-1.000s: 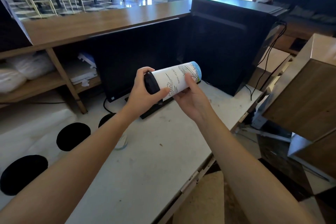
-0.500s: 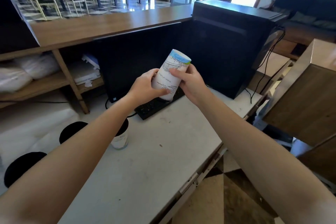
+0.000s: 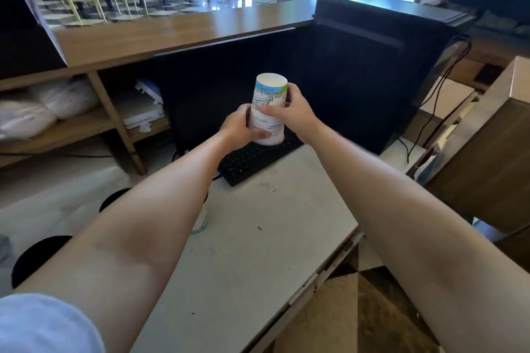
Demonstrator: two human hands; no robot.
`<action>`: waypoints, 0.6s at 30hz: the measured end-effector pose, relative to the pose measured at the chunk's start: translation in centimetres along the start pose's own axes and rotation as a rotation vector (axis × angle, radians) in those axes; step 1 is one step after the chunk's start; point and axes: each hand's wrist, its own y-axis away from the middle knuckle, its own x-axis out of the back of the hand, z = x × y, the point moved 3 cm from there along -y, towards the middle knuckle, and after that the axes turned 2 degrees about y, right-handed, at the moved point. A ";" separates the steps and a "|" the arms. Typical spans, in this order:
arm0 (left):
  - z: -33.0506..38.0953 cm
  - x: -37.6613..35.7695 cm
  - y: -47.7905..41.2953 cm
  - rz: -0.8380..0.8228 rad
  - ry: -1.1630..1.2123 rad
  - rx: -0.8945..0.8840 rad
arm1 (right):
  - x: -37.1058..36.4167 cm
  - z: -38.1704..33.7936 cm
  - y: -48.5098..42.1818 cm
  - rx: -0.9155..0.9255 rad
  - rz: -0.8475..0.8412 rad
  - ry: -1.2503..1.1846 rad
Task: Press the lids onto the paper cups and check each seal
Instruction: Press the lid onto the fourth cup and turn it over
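L hand (image 3: 238, 129) & R hand (image 3: 292, 114) grip paper cup (image 3: 266, 112) from 9 and 3 o'clock; narrow end at 12, keyboard (image 3: 246, 160) at 6.

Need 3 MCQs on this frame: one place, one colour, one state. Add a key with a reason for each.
1. Where is the paper cup?
A. on the wooden shelf
B. in the air in front of the black monitor
C. on the floor

2. The band at its upper end is:
A. red
B. black
C. blue

3. What grips it?
A. both hands
B. the left hand only
C. nothing

Key:
1 B: it rests on no surface, and the monitor is behind it.
2 C: a blue band runs just under the white top.
3 A: the left hand and right hand wrap its sides.
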 end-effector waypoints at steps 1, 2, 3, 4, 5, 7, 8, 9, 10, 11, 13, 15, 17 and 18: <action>-0.2 -0.2 -0.2 0.007 -0.003 0.001 | 0.0 0.3 -0.2 -0.005 -0.003 0.003; -0.4 -0.4 -0.3 0.011 -0.006 -0.002 | 0.0 0.5 -0.4 -0.009 -0.004 0.007; -0.4 -0.5 -0.4 0.011 -0.006 -0.004 | 0.0 0.8 -0.5 -0.012 -0.004 0.007; -0.5 -0.6 -0.4 0.010 0.000 -0.003 | 0.1 0.9 -0.7 -0.015 -0.004 0.008; -0.5 -0.6 -0.5 0.009 0.009 0.001 | 0.1 1.1 -0.8 -0.018 -0.004 0.005; -0.4 -0.9 -0.5 0.004 0.042 0.008 | 0.2 1.4 -0.9 -0.030 0.001 -0.002; -0.5 -1.0 -0.4 0.012 0.062 0.017 | 0.3 1.6 -1.0 -0.038 0.010 -0.013; -0.7 -1.3 -0.1 0.039 0.088 0.048 | 0.4 1.8 -1.0 -0.047 0.029 -0.042; -1.1 -1.6 0.4 0.082 0.149 0.112 | 0.6 1.9 -0.9 -0.062 0.055 -0.090; -1.6 -2.1 1.0 0.114 0.273 0.215 | 0.7 2.1 -0.9 -0.080 0.082 -0.168; -2.0 -3.8 2.7 0.063 0.702 0.427 | 0.7 2.5 -0.7 -0.125 0.122 -0.357; -1.2 -5.5 3.6 -0.053 1.191 0.480 | 0.3 2.6 -0.3 -0.160 0.119 -0.466; -0.3 -5.9 3.5 -0.039 1.522 0.430 | -0.1 2.4 0.4 -0.184 0.091 -0.493; 0.0 -5.7 3.3 0.008 1.612 0.413 | 0.0 2.1 0.8 -0.184 0.071 -0.484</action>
